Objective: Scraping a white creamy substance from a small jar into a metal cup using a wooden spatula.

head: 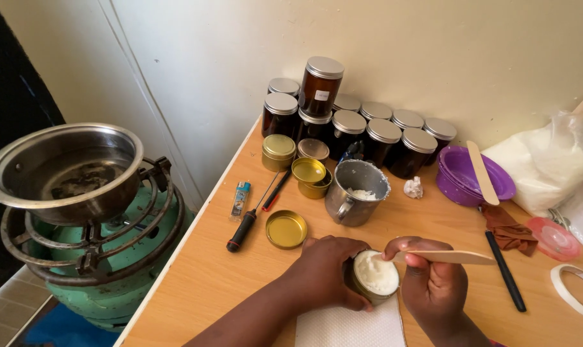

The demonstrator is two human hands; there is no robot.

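Fingers [343, 254] of the left hand [323, 273] curl around a small gold tin [372, 277] and hold it tight. The tin is full of white cream and sits on a white paper towel [349, 326] at the near edge of the wooden table [201, 276]. The right hand [433, 283] pinches a flat wooden stick [449, 258] — its tip rests at the top edge of the cream.

Behind the hands stands a metal mug [356, 191] with white stuff inside. Just left of the mug lie a loose gold lid [286, 229], a screwdriver with a black handle [248, 226] and a small lighter [240, 199]. More gold tins [307, 172] sit beside the mug, with dark brown jars [368, 132] in rows by the wall.

On the right are a purple bowl [462, 177] with another wooden stick [482, 172] across it, a bag of white flakes [548, 164] and a roll of tape [577, 289].

Off the table on the left, a steel pot [63, 170] sits on a green gas burner [98, 263].
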